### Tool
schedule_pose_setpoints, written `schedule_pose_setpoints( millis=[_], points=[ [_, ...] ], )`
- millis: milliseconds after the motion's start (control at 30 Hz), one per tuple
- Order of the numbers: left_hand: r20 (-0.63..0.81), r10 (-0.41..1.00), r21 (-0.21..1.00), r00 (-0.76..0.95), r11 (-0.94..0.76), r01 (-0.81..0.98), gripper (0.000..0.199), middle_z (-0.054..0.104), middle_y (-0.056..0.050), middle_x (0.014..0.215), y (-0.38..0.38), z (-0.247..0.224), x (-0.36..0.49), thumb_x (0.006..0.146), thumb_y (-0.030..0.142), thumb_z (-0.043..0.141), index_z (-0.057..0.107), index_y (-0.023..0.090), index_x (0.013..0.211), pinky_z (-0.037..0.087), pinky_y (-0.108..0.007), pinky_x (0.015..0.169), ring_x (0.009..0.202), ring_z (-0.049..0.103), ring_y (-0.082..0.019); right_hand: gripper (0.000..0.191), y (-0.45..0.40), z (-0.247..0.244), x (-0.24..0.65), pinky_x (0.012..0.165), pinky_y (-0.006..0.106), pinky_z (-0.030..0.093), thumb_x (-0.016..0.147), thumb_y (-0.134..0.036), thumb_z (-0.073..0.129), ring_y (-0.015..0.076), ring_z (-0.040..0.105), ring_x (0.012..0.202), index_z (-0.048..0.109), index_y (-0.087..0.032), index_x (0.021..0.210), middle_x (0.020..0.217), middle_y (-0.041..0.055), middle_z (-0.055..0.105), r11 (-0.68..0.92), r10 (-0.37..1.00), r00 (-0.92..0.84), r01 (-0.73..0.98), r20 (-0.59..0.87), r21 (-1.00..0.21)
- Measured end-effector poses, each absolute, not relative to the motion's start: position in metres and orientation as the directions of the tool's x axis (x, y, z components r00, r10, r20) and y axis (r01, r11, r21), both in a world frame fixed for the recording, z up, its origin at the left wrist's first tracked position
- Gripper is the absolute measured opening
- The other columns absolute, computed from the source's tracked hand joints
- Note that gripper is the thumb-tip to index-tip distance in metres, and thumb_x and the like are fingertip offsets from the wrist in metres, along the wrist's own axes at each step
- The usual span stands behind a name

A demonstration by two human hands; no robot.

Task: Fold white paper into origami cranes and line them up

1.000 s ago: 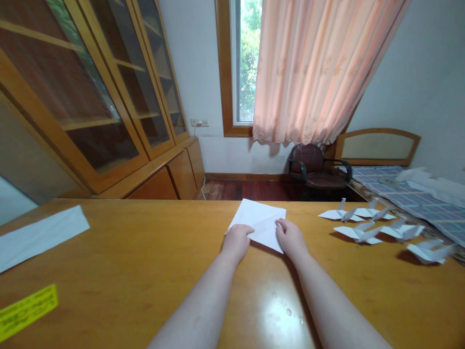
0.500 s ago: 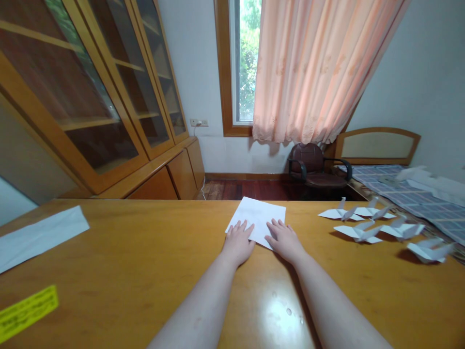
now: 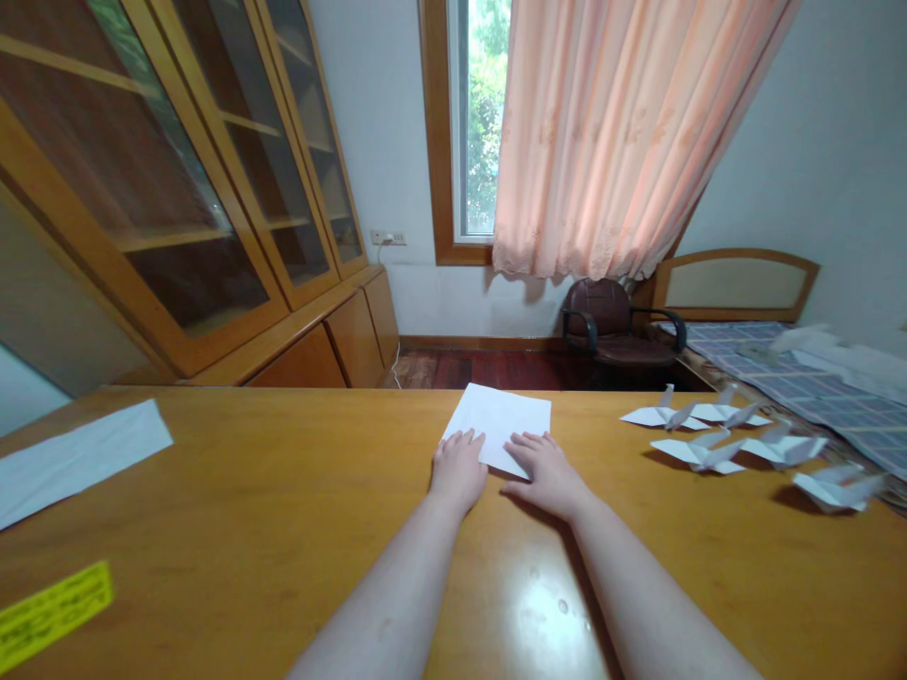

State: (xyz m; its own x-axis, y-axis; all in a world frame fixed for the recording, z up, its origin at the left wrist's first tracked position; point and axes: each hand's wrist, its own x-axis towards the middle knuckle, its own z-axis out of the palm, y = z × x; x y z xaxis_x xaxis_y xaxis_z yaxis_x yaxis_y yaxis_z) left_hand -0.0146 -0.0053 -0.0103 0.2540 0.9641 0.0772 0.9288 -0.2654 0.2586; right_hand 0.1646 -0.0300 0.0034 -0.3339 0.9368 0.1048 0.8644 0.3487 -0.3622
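Observation:
A white sheet of paper (image 3: 502, 418) lies flat near the far edge of the wooden table, with one corner pointing towards me. My left hand (image 3: 460, 467) rests on its near left edge, fingers stretched forward. On the near right edge lies my right hand (image 3: 544, 470), its fingers spread and its thumb out over the bare wood. Both hands press down from above, and neither grasps the sheet. The parts of the paper under my fingers are hidden.
Several folded white paper cranes (image 3: 698, 451) stand at the table's right side. A white paper strip (image 3: 77, 463) and a yellow label (image 3: 53, 609) lie at the left. Beyond the table (image 3: 283, 529) are a brown armchair (image 3: 606, 321), a bed (image 3: 779, 359) and a glass-fronted cabinet (image 3: 283, 297).
The paper has shifted slightly to the left. Both hands have moved a little left with it, and the right thumb has slid off the sheet towards me.

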Motion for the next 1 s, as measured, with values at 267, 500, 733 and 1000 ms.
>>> schedule_pose_setpoints(
  millis=[267, 500, 733, 1000],
  points=[
    [0.195, 0.978, 0.347, 0.074, -0.139, 0.927, 0.051, 0.053, -0.006, 0.125, -0.004, -0.003, -0.016, 0.072, 0.013, 0.048, 0.049, 0.022, 0.122, 0.027, -0.038, 0.101, 0.116, 0.043, -0.022, 0.033, -0.024, 0.001, 0.176, 0.082, 0.032, 0.035, 0.079, -0.017, 0.043, 0.021, 0.054, 0.094, 0.068, -0.029, 0.096, 0.103, 0.0003, 0.067, 0.062, 0.986, -0.02, 0.966, 0.167, -0.249],
    [0.243, 0.965, 0.456, -0.1, -0.023, 0.89, 0.051, 0.048, -0.008, 0.13, -0.001, 0.003, -0.019, 0.079, 0.016, 0.042, 0.039, 0.019, 0.13, 0.029, -0.035, 0.1, 0.117, 0.043, -0.022, 0.028, -0.019, -0.004, 0.185, 0.071, 0.027, 0.037, 0.074, -0.021, 0.044, 0.0187, 0.059, 0.084, 0.069, -0.025, 0.087, 0.09, 0.0037, 0.069, -0.174, 0.97, 0.218, 0.932, 0.106, -0.318],
    [0.253, 0.957, 0.482, -0.142, 0.002, 0.876, 0.051, 0.04, -0.005, 0.138, 0.0, 0.004, -0.021, 0.081, 0.021, 0.042, 0.039, 0.023, 0.132, 0.029, -0.035, 0.102, 0.122, 0.038, -0.023, 0.024, -0.019, -0.002, 0.189, 0.063, 0.026, 0.035, 0.073, -0.023, 0.043, 0.0189, 0.058, 0.078, 0.066, -0.024, 0.08, 0.083, 0.0034, 0.067, -0.278, 0.94, 0.336, 0.859, 0.061, -0.43],
    [0.246, 0.968, 0.483, -0.04, -0.086, 0.871, 0.031, 0.054, 0.001, 0.125, 0.0, -0.002, -0.022, 0.073, 0.017, 0.053, 0.064, 0.029, 0.099, 0.015, -0.048, 0.107, 0.127, 0.031, -0.025, 0.021, -0.017, 0.0, 0.192, 0.058, 0.023, 0.035, 0.07, -0.02, 0.043, 0.0163, 0.056, 0.071, 0.064, -0.021, 0.073, 0.075, 0.0023, 0.066, -0.313, 0.915, 0.403, 0.749, 0.027, -0.584]
  ],
)
